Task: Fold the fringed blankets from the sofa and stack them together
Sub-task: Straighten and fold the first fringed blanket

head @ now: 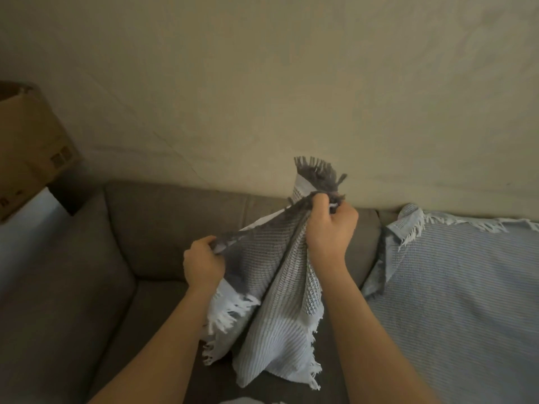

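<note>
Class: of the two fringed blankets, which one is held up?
The grey-and-white blanket, gripped by the left hand and right hand; the pale blue striped blanket lies spread over the sofa.

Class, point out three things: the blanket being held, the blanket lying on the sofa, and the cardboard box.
held blanket point(262, 252), head view, its dark waffle weave
spread blanket point(455, 287), head view, its striped middle
cardboard box point(29, 147), head view, its front side

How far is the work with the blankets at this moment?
Done: no folded or stacked blanket is visible. In hand: the left hand and the right hand grip the grey-and-white blanket along its fringed edge, above the sofa. Left: fold it, then fold the striped blanket spread over the sofa's right side, and stack both.
</note>
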`<state>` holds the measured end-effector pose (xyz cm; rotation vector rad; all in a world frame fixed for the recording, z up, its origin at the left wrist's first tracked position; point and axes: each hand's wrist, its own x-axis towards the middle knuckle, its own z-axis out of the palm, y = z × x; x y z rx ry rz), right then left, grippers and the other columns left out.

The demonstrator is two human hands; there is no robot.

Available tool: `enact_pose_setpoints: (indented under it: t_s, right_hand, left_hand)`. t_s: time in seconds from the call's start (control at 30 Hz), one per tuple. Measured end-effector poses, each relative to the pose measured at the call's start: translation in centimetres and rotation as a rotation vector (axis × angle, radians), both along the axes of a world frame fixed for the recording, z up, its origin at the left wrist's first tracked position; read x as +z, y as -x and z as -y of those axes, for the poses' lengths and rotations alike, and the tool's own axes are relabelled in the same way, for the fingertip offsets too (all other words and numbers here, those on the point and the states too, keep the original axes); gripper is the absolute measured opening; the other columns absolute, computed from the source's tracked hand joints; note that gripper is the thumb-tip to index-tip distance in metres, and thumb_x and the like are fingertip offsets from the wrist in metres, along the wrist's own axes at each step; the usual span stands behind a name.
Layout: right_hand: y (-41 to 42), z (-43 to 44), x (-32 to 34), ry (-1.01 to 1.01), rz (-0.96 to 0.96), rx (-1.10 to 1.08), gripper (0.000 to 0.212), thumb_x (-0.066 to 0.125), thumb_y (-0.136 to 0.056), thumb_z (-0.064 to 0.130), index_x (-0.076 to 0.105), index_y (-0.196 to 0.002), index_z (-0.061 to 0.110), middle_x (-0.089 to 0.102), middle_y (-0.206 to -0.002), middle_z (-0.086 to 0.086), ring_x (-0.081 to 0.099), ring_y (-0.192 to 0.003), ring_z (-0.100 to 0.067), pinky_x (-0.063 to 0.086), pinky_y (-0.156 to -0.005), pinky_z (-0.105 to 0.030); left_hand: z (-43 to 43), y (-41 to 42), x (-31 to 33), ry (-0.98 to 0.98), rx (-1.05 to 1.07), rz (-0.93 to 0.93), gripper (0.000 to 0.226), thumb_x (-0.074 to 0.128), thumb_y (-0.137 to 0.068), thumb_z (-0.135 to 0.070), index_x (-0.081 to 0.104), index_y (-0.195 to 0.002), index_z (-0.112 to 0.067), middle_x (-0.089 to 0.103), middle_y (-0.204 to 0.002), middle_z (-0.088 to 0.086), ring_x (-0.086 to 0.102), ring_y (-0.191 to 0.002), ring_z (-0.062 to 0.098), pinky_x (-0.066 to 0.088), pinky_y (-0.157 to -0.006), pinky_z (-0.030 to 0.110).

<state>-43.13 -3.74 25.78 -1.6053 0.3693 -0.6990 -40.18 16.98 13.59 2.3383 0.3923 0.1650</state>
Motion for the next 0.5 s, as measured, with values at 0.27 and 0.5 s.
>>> enact_pose_setpoints:
  t_s: [0.27,0.5]
  right_hand:
    - [-3.2,1.7,1.1,-0.008,0.044,-0.171,0.027,0.053,-0.102,0.025,0.050,-0.075,0.023,0.051,-0.064,0.002,0.042,-0.052,-0.009,0.034,-0.052,-0.027]
    - [-4.9,2.5,2.3,0.258,0.159,-0.306,0.009,0.046,-0.105,0.009,0.053,-0.105,0.004,0.051,-0.078,0.009,0.050,-0.063,0.003,0.036,-0.056,-0.018]
  left_hand:
    - [-1.1,-1.0,5.8,0.035,-0.086,0.316,0.005,0.070,-0.094,-0.021,0.065,-0.093,-0.020,0.072,-0.088,0.005,0.069,-0.085,0.032,0.044,-0.069,0.034]
    - [-1.1,-5.5,18.5,-0.297,0.006,0.630,0.014,0.064,-0.092,-0.010,0.065,-0.105,-0.013,0.072,-0.096,0.017,0.066,-0.087,0.043,0.036,-0.064,0.040]
